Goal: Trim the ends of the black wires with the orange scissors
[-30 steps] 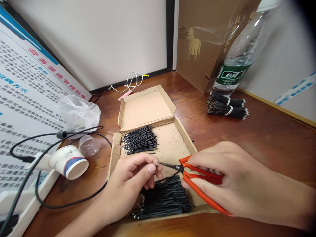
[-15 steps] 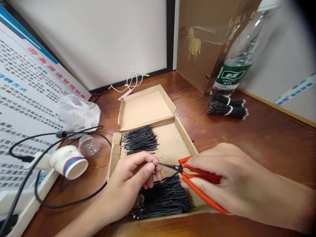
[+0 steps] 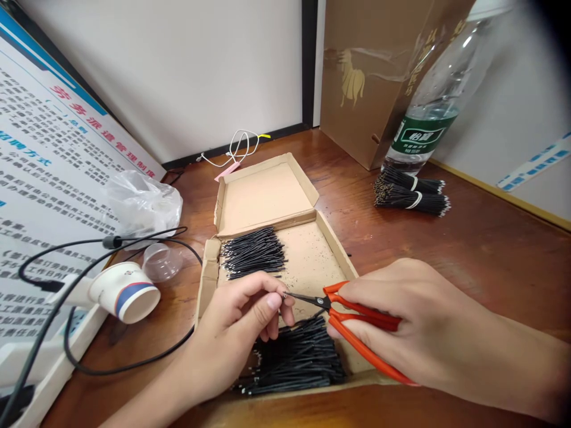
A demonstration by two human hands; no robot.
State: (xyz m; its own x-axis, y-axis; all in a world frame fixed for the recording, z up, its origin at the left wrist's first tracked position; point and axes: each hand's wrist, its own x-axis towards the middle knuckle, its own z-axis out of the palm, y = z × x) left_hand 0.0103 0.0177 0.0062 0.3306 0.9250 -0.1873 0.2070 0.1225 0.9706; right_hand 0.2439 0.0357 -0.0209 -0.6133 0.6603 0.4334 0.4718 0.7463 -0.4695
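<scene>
My left hand [image 3: 241,324] pinches a short black wire piece between thumb and forefinger over an open cardboard box [image 3: 263,196]. My right hand [image 3: 414,321] grips red-handled snips [image 3: 352,324], whose thin black tips meet the wire end at my left fingertips. A big pile of black wire pieces [image 3: 297,362] lies in the box's near end under both hands. A smaller pile of black wire pieces [image 3: 252,252] lies further back in the box.
Tied wire bundles [image 3: 410,193] lie by a water bottle [image 3: 428,113] and a brown paper bag [image 3: 375,77] at the right back. A paper cup [image 3: 125,291], a clear lid [image 3: 161,261], a plastic bag [image 3: 140,202], black cables [image 3: 80,356] and a printed board [image 3: 40,178] fill the left.
</scene>
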